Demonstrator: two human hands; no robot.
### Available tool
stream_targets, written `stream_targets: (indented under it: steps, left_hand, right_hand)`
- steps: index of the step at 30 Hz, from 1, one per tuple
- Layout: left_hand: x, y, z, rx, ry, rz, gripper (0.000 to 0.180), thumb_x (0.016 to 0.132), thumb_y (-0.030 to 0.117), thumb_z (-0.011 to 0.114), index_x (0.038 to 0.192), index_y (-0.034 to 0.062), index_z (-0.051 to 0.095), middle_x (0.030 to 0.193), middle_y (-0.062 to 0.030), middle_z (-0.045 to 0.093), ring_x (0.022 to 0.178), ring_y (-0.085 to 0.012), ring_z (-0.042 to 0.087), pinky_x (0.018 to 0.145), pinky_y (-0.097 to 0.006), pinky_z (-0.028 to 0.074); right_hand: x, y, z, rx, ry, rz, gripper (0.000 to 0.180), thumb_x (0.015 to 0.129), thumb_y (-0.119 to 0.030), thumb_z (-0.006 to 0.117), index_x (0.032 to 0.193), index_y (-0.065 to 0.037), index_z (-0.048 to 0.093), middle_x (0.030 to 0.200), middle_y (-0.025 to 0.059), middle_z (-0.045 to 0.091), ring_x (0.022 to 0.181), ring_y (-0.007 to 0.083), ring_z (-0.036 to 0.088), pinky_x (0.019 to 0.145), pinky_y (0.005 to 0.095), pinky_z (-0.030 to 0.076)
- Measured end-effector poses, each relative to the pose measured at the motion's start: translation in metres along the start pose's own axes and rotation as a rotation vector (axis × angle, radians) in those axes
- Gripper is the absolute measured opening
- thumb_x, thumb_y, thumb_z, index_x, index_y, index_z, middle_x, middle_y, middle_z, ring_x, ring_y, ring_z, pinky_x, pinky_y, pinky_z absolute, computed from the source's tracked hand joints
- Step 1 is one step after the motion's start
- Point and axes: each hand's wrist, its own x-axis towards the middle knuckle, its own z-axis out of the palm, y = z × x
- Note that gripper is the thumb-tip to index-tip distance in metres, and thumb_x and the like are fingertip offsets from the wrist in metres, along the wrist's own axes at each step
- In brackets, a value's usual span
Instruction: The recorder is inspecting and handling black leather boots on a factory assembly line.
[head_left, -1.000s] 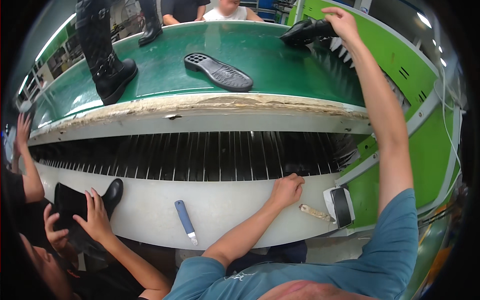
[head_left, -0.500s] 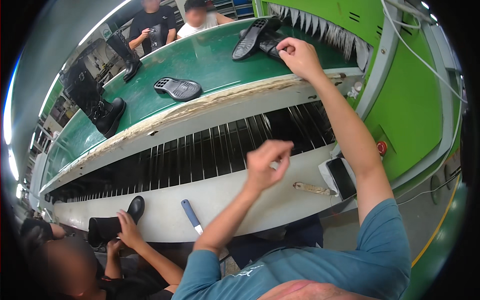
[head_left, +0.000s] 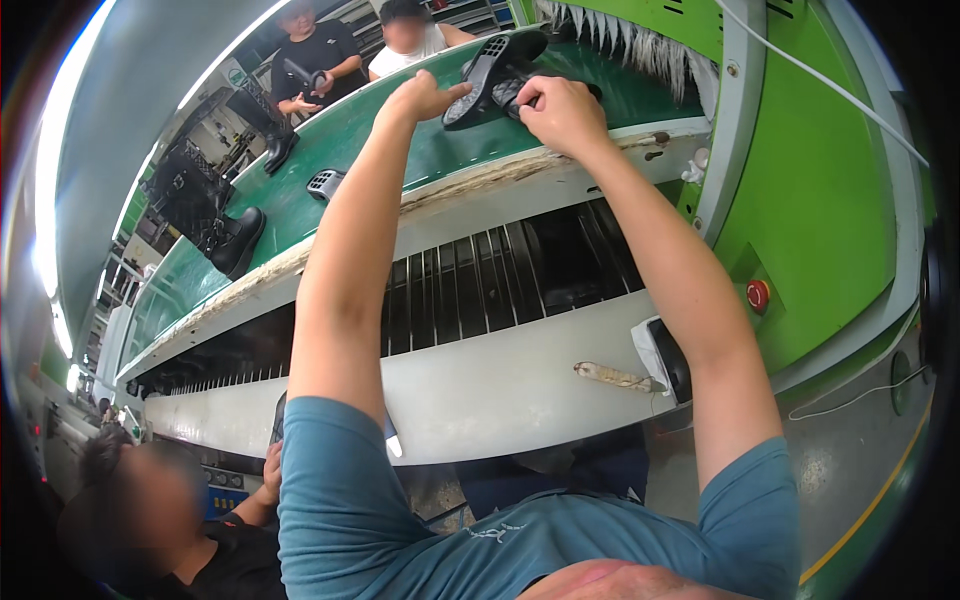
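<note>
At the far side of the green conveyor belt, a black boot lies on its side. A black tread sole is against it, facing up. My right hand is closed on the boot's upper, finger and thumb pinched together. Just left of the sole, my left hand reaches in with fingers stretched out, its fingertips at the sole's edge. Whether they touch it is hard to tell. Another loose sole lies on the belt, partly hidden by my left forearm.
Black boots stand at the belt's left. Hanging fringe edges the green machine, which has a red button. A wrapped-handle tool, phone and blade lie on the white ledge. Co-workers are nearby.
My left hand has moved from above the ledge out to the sole. My right hand has shifted left onto the boot. The view has turned slightly.
</note>
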Motion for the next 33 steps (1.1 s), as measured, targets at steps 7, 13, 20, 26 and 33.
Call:
stream_targets:
  steps: [7,13,20,26,33]
  left_hand:
    - [0.013,0.004,0.022,-0.164,0.230,0.000,0.108,0.062,0.059,0.103,0.132,-0.0149,0.065,0.122,-0.0288,0.077,0.111,-0.0353,0.078,0.094,-0.044,0.062]
    - [-0.020,-0.020,-0.066,-0.974,0.716,0.167,0.040,0.094,0.018,0.088,0.122,-0.0074,0.075,0.089,-0.0088,0.078,0.068,-0.0136,0.074,0.057,-0.028,0.057]
    - [-0.124,-0.052,-0.137,-1.207,1.060,0.251,0.024,0.105,0.013,0.076,0.120,-0.0054,0.076,0.100,-0.0060,0.079,0.084,-0.0101,0.071,0.076,-0.025,0.057]
    - [-0.203,-0.067,-0.108,-1.529,0.852,0.147,0.025,0.105,0.012,0.075,0.121,-0.0078,0.074,0.104,-0.0070,0.078,0.087,-0.0105,0.072,0.079,-0.025,0.057]
    - [-0.276,-0.065,-0.063,-1.653,0.800,0.004,0.023,0.107,0.010,0.072,0.120,-0.0086,0.074,0.103,-0.0048,0.078,0.086,-0.0076,0.070,0.079,-0.023,0.057]
  right_hand:
    - [0.001,-0.003,-0.003,-0.057,0.045,0.071,0.030,0.084,-0.030,0.080,0.111,-0.017,0.082,0.104,0.0112,0.082,0.101,0.0355,0.078,0.089,0.0482,0.061]
    - [0.005,0.003,-0.001,-0.052,0.068,0.187,0.042,0.083,-0.040,0.083,0.122,-0.023,0.081,0.105,0.0069,0.083,0.105,0.0315,0.078,0.094,0.0464,0.060]
    - [0.014,0.022,0.007,-0.030,0.157,0.158,0.050,0.082,-0.043,0.083,0.128,-0.025,0.079,0.116,0.0107,0.082,0.110,0.0333,0.077,0.096,0.0461,0.060]
    - [0.042,0.031,0.008,0.057,0.163,0.323,0.061,0.079,-0.042,0.091,0.137,-0.027,0.077,0.128,0.0083,0.080,0.119,0.0298,0.075,0.104,0.0388,0.058]
    - [0.058,-0.047,-0.038,-0.035,0.159,-0.631,0.032,0.092,-0.006,0.076,0.121,-0.017,0.083,0.095,0.0049,0.071,0.084,0.0170,0.065,0.080,0.0328,0.054]
